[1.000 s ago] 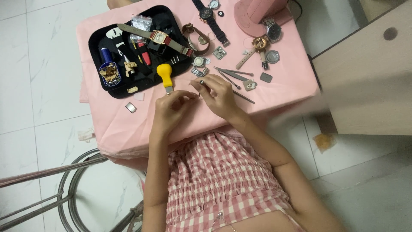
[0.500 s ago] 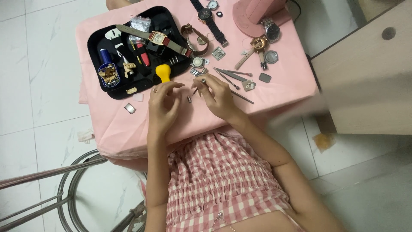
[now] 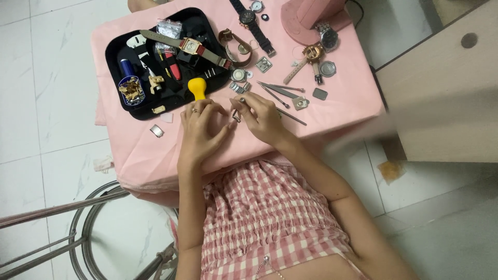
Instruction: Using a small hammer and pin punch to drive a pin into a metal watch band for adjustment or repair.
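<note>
My left hand (image 3: 199, 127) lies flat on the pink cloth (image 3: 129, 150) with its fingers spread. A ring sits on one finger, and the thumb tip reaches toward a small silver watch part (image 3: 237, 118). My right hand (image 3: 262, 116) is pinched on a thin metal tool (image 3: 240, 101) over that part. The two hands nearly touch. A yellow-handled tool (image 3: 196, 87) stands just beyond my left fingers. What lies under the right fingers is hidden.
A black tray (image 3: 116, 52) at back left holds watch straps, a gold-cased watch (image 3: 191, 46) and small tools. Tweezers (image 3: 280, 91), watch cases, a black watch (image 3: 248, 18) and a pink stand (image 3: 306, 13) lie further right. A wooden cabinet (image 3: 446, 88) stands right; a metal stool frame (image 3: 78, 228) lower left.
My left hand has uncurled and flattened on the cloth, sliding a little left. The right hand stays pinched in nearly the same place.
</note>
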